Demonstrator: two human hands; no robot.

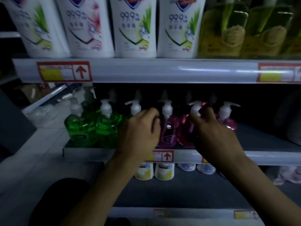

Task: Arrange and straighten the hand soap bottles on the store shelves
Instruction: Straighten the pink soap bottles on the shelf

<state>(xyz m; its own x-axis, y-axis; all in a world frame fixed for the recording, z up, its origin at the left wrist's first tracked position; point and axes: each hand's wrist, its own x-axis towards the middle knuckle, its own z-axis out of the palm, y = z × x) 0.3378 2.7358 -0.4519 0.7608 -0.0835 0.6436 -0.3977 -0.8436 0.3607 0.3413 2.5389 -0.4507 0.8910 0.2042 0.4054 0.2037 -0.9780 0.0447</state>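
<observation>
The hand soap bottles (107, 126) stand in a front row along the lip of the middle shelf (88, 152): green ones at the left end, a purple bottle (168, 128) in the middle, pink ones to the right, all with white pump heads. More pumps show dimly behind them.

The right hand (211, 129) has its thumb and fingers curled round the shoulder of a pink bottle (185, 132), just below its pump. The left hand (140, 128) covers the bottle between the green and purple ones, fingers bent inward. Blur hides whether it grips anything.

The leftmost green bottle (78, 128) sits right at the shelf's left end. Right of the last pink bottle (228, 121) lies a dark, bare stretch of shelf. Headroom is tight: the pumps reach close under the upper shelf rail (162, 70), which carries a red-framed price tag (64, 71).

Above stand white soap packs (135, 30) and yellow-green bottles (228, 30). Below, small white-and-yellow containers (164, 172) sit on a lower shelf. Pale floor tiles (32, 152) spread to the left.
</observation>
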